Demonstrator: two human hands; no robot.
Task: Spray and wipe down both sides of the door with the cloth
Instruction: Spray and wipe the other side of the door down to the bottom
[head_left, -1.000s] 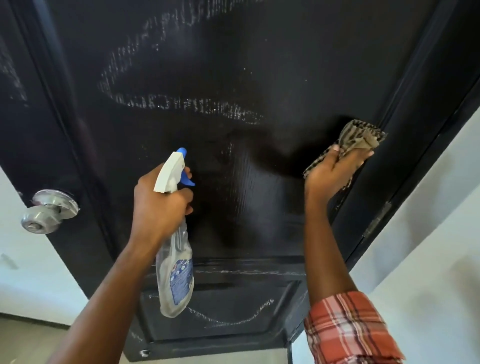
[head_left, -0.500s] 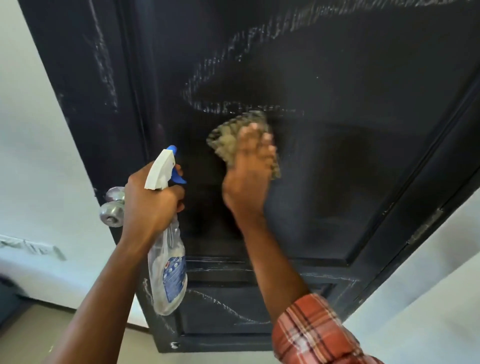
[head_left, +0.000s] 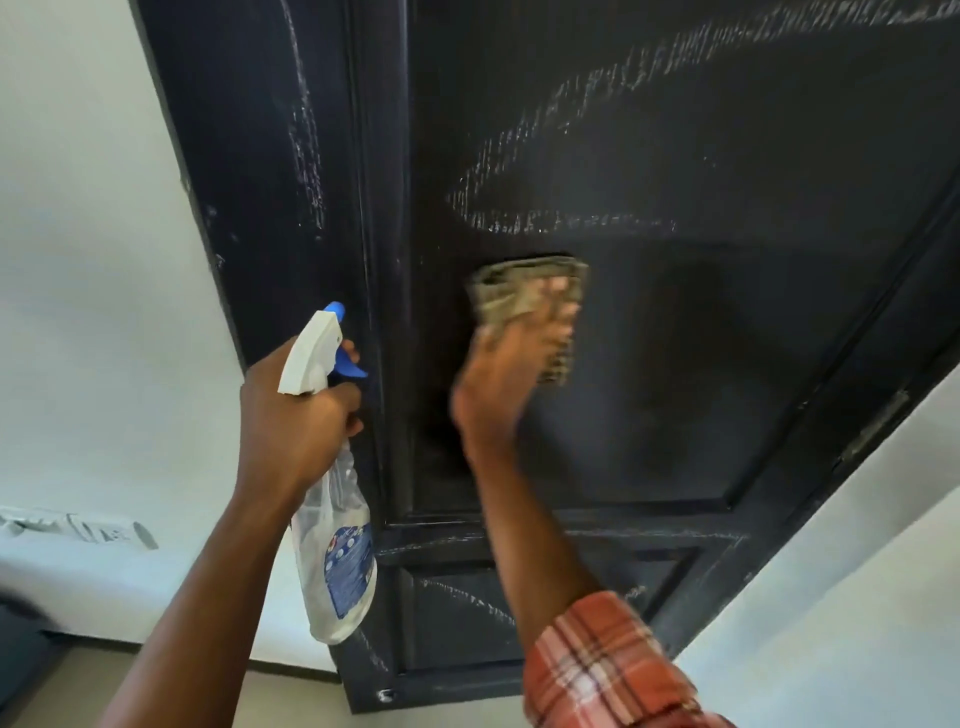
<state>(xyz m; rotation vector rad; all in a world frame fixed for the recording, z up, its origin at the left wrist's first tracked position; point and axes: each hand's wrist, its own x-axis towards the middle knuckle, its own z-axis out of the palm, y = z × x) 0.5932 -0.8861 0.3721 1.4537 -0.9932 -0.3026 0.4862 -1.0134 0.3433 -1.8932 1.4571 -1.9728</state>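
Door (head_left: 727, 364): dark, panelled, fills most of view. Cloth (head_left: 506, 291) lies flat on door's upper panel, left of its centre, just below a white streaky arc (head_left: 545, 208). Right hand (head_left: 511, 364) lies over cloth, fingers stretched out and pressing it to door; hand is blurred. Right forearm (head_left: 524, 530) crosses door's lower panel and hides part of it. Plaid sleeve (head_left: 597, 665) is at door's foot. Left hand (head_left: 296, 415) is wrapped round neck of spray bottle (head_left: 343, 561), 1 fingertip by blue trigger. Bottle hangs upright, covering part of door's left stile. Hinge (head_left: 872, 426) is on door's right edge. White wall (head_left: 93, 260) lies left of door, floor (head_left: 291, 696) below it.
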